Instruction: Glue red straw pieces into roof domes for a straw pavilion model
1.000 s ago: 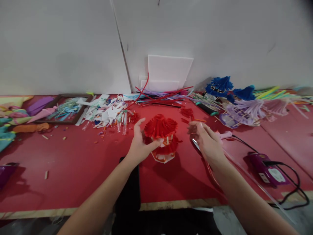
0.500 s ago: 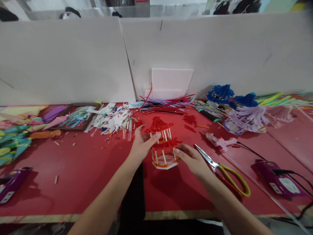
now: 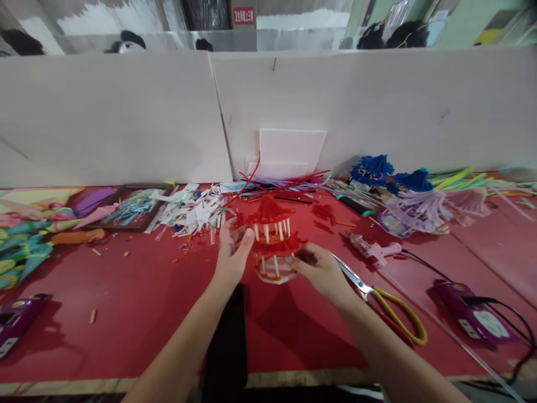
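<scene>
A small two-tiered pagoda model (image 3: pixel 274 243) is up in front of me above the red table. Its roofs are made of red fuzzy strips, its posts are pale sticks, and the white many-sided base has an orange-red edging. My right hand (image 3: pixel 321 271) pinches its lower tier from the right, with some fingers hidden behind the model. At the left side, my left hand (image 3: pixel 232 252) is open, thumb and fingers apart, close by the upper tier. Whether its fingertips touch the model is hard to see.
Yellow-handled scissors (image 3: pixel 377 294) and a pink glue gun (image 3: pixel 373 249) lie at right, near a purple corded box (image 3: pixel 474 313). A black phone-like slab (image 3: pixel 229 341) lies below my left hand. Paper scraps (image 3: pixel 197 210), red stems (image 3: pixel 289 184) and blue-roofed models (image 3: pixel 372 169) line the back.
My left hand has moved left and its thumb has come off the front of the pagoda model. The model has turned slightly, with my right hand still on it. The view has tilted up.
</scene>
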### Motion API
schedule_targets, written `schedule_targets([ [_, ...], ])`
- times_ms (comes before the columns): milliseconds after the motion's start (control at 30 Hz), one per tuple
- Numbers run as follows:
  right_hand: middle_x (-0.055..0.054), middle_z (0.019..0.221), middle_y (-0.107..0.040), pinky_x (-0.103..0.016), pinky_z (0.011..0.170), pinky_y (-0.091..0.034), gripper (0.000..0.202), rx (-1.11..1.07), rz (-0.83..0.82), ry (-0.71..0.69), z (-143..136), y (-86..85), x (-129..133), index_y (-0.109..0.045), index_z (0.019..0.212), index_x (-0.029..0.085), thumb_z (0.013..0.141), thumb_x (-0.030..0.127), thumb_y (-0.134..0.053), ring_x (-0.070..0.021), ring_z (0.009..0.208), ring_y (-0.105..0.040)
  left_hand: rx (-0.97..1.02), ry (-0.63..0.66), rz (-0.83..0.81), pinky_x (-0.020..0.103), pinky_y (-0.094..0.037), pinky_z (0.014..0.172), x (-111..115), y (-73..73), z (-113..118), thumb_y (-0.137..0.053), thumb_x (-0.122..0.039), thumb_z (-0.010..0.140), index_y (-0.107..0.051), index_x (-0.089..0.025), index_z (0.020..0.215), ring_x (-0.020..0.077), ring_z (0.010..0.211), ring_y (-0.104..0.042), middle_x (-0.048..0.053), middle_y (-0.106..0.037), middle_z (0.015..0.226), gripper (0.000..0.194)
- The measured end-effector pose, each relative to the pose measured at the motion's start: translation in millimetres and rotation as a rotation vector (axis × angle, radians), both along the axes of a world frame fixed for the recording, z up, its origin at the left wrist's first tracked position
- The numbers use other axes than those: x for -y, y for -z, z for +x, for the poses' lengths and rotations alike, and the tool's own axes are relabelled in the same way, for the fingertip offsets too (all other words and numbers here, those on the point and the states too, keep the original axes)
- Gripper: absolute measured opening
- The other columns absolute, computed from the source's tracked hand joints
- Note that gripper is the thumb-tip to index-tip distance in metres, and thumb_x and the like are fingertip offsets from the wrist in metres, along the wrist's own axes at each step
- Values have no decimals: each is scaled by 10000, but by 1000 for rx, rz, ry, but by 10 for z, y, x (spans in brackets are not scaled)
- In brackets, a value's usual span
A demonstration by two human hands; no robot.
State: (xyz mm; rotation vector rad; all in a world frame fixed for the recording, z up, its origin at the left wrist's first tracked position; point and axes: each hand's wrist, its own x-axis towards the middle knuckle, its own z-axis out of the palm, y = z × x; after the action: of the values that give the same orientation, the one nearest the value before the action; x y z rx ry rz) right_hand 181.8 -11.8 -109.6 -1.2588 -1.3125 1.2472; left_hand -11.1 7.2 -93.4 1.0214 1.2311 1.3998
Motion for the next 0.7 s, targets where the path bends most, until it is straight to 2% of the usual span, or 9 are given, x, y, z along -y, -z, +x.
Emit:
schedule_targets([
  [67,-23,705,-646,-291,602,-455,339,-11,19,61,0,-22,-64,-610,740,180,690,498,-716,-156,642,-558,41,-26,-4,359,-502,934,17,41,-1,-633,-718,714,-389,-227,1238,231,1132,-620,122,-612,1247,758],
  [167,-33,715,-649,-289,585,-453,378,-6,54,144,-6,-20,-156,-601,750,179,686,537,-705,-158,641,-558,106,-4,-41,399,-556,846,43,126,59,-485,-822,728,-424,-214,1213,265,1071,-660,165,-619,1253,780],
  [300,-39,717,-650,-290,578,-450,383,48,110,192,-28,31,-227,-603,770,175,720,549,-665,-166,650,-572,106,53,-69,418,-579,808,59,255,178,-465,-777,787,-493,-191,1163,277,1015,-690,175,-666,1177,697],
  [400,-46,717,-654,-318,601,-452,343,153,164,238,38,65,-252,-609,775,175,738,513,-648,-182,647,-574,30,56,-40,431,-566,852,78,348,177,-426,-730,843,-493,-186,1186,272,1048,-678,182,-643,1220,646],
  [467,-49,722,-648,-364,650,-451,299,252,212,312,169,79,-266,-614,799,184,728,472,-650,-206,663,-565,-56,34,17,441,-517,954,109,400,117,-454,-697,853,-487,-189,1208,268,1155,-621,178,-595,1292,620],
  [567,-55,709,-621,-443,724,-430,267,397,282,456,492,91,-260,-593,792,230,680,459,-675,-259,711,-542,-209,19,124,428,-387,1104,168,457,-10,-628,-590,799,-535,-199,1183,260,1273,-520,141,-567,1324,556],
  [700,-62,673,-595,-498,729,-414,287,533,308,592,1029,63,-118,-552,727,282,616,488,-719,-320,730,-543,-347,56,156,430,-487,992,200,502,-98,-628,-458,830,-598,-195,1045,256,1038,-658,110,-691,1061,341],
])
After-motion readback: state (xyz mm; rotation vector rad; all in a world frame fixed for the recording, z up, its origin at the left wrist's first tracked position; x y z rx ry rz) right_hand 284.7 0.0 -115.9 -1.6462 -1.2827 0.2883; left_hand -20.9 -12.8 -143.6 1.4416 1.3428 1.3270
